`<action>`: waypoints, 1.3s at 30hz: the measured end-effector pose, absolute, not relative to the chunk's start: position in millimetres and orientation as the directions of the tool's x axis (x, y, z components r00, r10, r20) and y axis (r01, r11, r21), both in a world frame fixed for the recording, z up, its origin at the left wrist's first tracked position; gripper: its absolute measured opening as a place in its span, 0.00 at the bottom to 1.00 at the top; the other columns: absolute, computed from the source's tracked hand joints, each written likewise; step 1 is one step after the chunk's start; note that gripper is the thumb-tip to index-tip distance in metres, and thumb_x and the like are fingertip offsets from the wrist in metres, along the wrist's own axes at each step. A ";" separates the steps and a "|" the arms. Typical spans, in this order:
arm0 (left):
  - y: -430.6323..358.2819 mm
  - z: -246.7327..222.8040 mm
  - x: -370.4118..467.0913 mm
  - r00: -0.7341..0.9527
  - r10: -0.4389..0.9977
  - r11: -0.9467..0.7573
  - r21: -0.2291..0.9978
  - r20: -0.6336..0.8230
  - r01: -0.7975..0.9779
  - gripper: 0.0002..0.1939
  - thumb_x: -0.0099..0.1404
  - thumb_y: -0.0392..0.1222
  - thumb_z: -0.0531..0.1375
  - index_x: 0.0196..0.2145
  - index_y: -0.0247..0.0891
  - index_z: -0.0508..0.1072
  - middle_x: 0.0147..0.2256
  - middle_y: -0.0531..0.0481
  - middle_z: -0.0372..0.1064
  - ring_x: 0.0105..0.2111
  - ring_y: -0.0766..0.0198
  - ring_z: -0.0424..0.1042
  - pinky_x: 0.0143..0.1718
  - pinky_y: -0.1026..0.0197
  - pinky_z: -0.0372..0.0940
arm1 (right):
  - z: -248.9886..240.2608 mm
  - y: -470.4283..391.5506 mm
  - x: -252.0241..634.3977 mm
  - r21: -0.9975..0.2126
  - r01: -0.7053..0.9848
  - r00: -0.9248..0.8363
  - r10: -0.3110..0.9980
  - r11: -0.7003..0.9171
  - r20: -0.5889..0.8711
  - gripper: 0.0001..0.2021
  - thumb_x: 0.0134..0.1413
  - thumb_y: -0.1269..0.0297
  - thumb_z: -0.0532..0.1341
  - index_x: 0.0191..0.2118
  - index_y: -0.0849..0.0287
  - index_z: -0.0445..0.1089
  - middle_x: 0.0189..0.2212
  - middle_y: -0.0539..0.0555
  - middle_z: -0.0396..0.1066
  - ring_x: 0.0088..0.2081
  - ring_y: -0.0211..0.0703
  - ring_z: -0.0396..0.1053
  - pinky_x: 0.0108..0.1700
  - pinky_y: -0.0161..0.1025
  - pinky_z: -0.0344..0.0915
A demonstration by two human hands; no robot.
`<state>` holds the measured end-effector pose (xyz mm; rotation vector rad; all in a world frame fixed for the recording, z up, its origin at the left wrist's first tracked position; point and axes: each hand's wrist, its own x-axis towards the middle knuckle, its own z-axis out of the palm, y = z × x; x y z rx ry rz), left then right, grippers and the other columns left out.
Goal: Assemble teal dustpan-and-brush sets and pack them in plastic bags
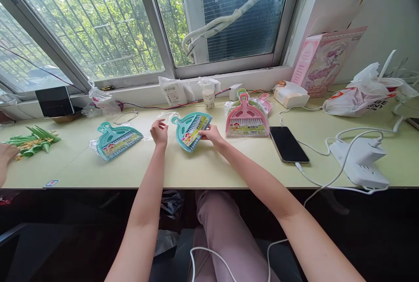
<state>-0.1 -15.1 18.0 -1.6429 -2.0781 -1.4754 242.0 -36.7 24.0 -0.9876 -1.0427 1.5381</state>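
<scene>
My right hand (212, 134) grips the right edge of a teal dustpan and brush set (193, 131), tilted above the table, its printed label facing up. Just left of it, my left hand (159, 132) is raised with its fingers curled together on what looks like a clear plastic bag (170, 117), which shows behind and beside the fingers. Another teal dustpan set (119, 141), wrapped in clear plastic, lies further left. On the right, a pink dustpan set (248, 118) rests on top of a green one, partly in plastic.
A phone (289, 144) on a cable and a white power strip (358, 164) lie to the right. Behind stand a cup (208, 94), tissues (290, 94) and a pink box (327, 61). At far left, another person's hand (8, 154) is beside green pieces (34, 140).
</scene>
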 end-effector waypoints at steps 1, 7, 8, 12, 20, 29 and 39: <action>-15.3 18.1 0.3 -0.404 0.687 -0.064 0.604 0.604 0.794 0.16 0.60 0.32 0.59 0.46 0.36 0.74 0.37 0.48 0.74 0.32 0.63 0.72 0.40 0.60 0.69 | 24.2 -36.1 242.9 -0.950 -0.276 -0.189 0.978 -0.144 -0.093 0.09 0.48 0.83 0.64 0.33 0.63 0.68 0.30 0.53 0.76 0.28 0.39 0.76 0.43 0.46 0.79; -15.4 19.9 4.4 -0.421 0.652 -0.170 0.664 0.630 0.729 0.18 0.56 0.30 0.63 0.46 0.38 0.72 0.33 0.51 0.73 0.30 0.63 0.71 0.37 0.60 0.68 | 22.6 -33.7 243.2 -0.953 -0.221 -0.318 0.939 -0.207 -0.130 0.11 0.44 0.83 0.66 0.34 0.64 0.70 0.27 0.52 0.76 0.28 0.39 0.76 0.41 0.42 0.80; -15.4 20.1 5.5 -0.420 0.651 -0.192 0.672 0.633 0.715 0.19 0.55 0.30 0.64 0.46 0.38 0.72 0.33 0.51 0.72 0.30 0.63 0.71 0.37 0.61 0.68 | 21.9 -33.6 242.4 -0.955 -0.213 -0.330 0.935 -0.208 -0.130 0.11 0.44 0.83 0.66 0.34 0.64 0.70 0.27 0.52 0.77 0.28 0.39 0.76 0.41 0.42 0.80; -15.6 19.2 9.9 -0.355 0.674 -0.245 0.650 0.648 0.719 0.20 0.56 0.30 0.64 0.47 0.39 0.71 0.32 0.52 0.72 0.29 0.63 0.71 0.35 0.61 0.67 | 20.3 -32.8 241.1 -0.957 -0.194 -0.362 0.923 -0.214 -0.133 0.11 0.46 0.82 0.66 0.36 0.65 0.71 0.29 0.53 0.77 0.28 0.40 0.77 0.42 0.43 0.79; -14.5 16.2 5.6 -0.313 0.650 -0.252 0.585 0.692 0.771 0.17 0.58 0.28 0.60 0.45 0.37 0.73 0.32 0.50 0.71 0.29 0.62 0.70 0.34 0.60 0.67 | 27.0 -27.9 249.0 -0.955 -0.140 -0.441 0.880 -0.260 -0.175 0.10 0.43 0.84 0.67 0.33 0.66 0.73 0.27 0.55 0.78 0.28 0.41 0.77 0.45 0.45 0.78; -14.3 13.0 17.5 -0.130 0.690 -0.378 0.508 0.712 0.774 0.16 0.59 0.27 0.59 0.45 0.38 0.74 0.34 0.48 0.71 0.32 0.60 0.72 0.37 0.57 0.69 | 19.2 -30.0 242.0 -0.940 -0.233 -0.342 0.926 -0.250 -0.161 0.10 0.44 0.84 0.66 0.34 0.66 0.72 0.27 0.54 0.77 0.29 0.41 0.77 0.46 0.48 0.77; -16.3 20.6 13.8 -0.221 0.611 -0.351 0.510 0.760 0.785 0.13 0.61 0.28 0.59 0.42 0.38 0.74 0.35 0.46 0.70 0.34 0.59 0.71 0.36 0.57 0.70 | 24.9 -31.9 246.5 -0.942 -0.275 -0.321 0.942 -0.192 -0.099 0.10 0.47 0.82 0.66 0.34 0.63 0.70 0.29 0.52 0.77 0.29 0.39 0.77 0.48 0.48 0.78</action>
